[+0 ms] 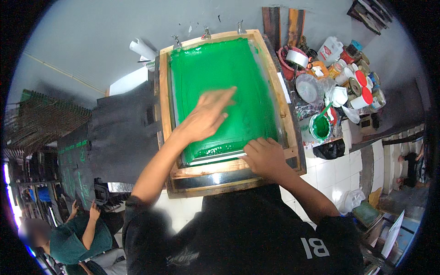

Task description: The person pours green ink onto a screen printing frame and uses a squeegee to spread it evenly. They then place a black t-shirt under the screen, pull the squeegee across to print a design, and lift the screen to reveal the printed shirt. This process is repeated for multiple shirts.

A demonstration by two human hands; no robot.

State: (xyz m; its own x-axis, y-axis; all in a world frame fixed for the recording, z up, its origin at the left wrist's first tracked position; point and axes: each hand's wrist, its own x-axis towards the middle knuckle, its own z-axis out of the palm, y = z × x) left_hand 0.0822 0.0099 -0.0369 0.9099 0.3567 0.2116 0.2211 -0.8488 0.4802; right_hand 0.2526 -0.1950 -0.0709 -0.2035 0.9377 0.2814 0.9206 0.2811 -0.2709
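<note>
A wooden-framed printing screen (280,101) lies in front of me, its mesh covered with wet green ink (206,68). Over the middle of the ink is my left hand (206,114), fingers stretched out and partly blurred by motion; I see nothing in it. Whether it touches the ink I cannot tell. Along the near end of the mesh lies a long, pale-edged squeegee (215,158), with a bead of green ink beside it. My right hand (265,158) is closed around its right end, by the frame's near right corner. The part under these fingers is hidden.
Metal clamps (206,33) line the screen's far edge. To the right, a tub of green ink (320,127) stands among several jars and containers (362,82). Dark printed sheets (121,133) extend leftward, where another person (80,240) handles one at lower left.
</note>
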